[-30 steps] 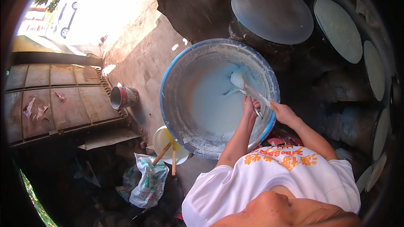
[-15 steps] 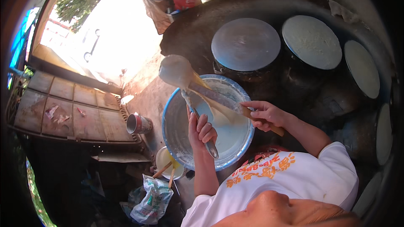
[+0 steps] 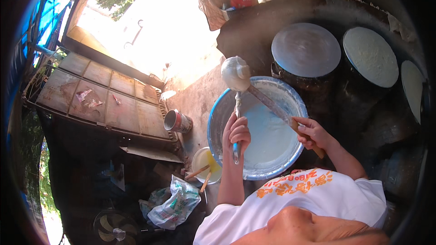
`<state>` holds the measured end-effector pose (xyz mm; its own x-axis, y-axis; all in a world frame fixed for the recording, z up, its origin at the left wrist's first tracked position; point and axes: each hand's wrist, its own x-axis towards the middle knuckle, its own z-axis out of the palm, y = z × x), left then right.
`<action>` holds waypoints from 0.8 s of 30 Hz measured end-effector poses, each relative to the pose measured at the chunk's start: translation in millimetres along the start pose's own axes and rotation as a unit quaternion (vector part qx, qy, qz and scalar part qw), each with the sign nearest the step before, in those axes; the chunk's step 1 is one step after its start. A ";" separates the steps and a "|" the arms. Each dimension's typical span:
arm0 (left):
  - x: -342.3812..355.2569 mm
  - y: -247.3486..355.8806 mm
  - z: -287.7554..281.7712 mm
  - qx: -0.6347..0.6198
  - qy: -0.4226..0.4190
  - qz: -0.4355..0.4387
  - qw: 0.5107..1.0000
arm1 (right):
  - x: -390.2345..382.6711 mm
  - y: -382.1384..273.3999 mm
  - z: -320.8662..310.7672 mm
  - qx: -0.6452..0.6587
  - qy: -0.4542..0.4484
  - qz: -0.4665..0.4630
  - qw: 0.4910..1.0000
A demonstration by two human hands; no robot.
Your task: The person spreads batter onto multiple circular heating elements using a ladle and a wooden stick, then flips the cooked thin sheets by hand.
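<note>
My left hand (image 3: pixel 236 132) grips an upright metal-handled ladle (image 3: pixel 235 71), its round, batter-coated bowl raised over the upper rim of a large blue-rimmed tub (image 3: pixel 213 140). My right hand (image 3: pixel 309 134) is closed on the wooden handle of a long flat paddle (image 3: pixel 270 102), whose far end meets the ladle bowl; whether they touch there is hard to tell. Pale, milky batter (image 3: pixel 268 138) lies in the tub below both utensils.
Round griddles (image 3: pixel 305 50), two with pale layers on top, line the dark back and right. A small bucket (image 3: pixel 178 120), a white pail (image 3: pixel 202 154) with wooden handles, a plastic sack (image 3: pixel 175 202), a fan (image 3: pixel 116 227) and a ridged metal panel (image 3: pixel 104 90) are at left.
A second ago both utensils were down in the batter; they rose out with batter trailing, and now sit higher with the trailing stream gone. The view has shifted toward the doorway and griddles.
</note>
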<state>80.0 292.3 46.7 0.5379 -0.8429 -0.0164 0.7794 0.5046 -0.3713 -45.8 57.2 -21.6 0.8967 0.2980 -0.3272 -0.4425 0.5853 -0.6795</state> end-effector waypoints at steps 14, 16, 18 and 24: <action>36.0 -30.0 -2.3 0.075 0.038 -0.108 0.991 | -56.8 7.5 -11.0 -0.001 0.089 -0.118 0.989; 72.6 -37.7 -3.7 0.180 -0.029 -0.149 0.972 | -51.1 -32.3 -19.5 -0.070 0.103 -0.257 0.958; 134.7 -73.9 -8.2 0.191 -0.005 -0.157 0.969 | -41.3 -73.1 -33.8 -0.183 0.233 -0.328 0.897; 255.3 -128.6 -19.0 -0.061 -0.064 -0.262 0.961 | -48.6 12.9 -131.4 -0.437 0.419 -0.487 0.630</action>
<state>111.0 8.7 72.6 0.1239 -0.9416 0.3132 0.9143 -0.0143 -0.4048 -93.7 -48.8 -100.8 0.5918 -0.5983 0.5402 0.1680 -0.5639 -0.8086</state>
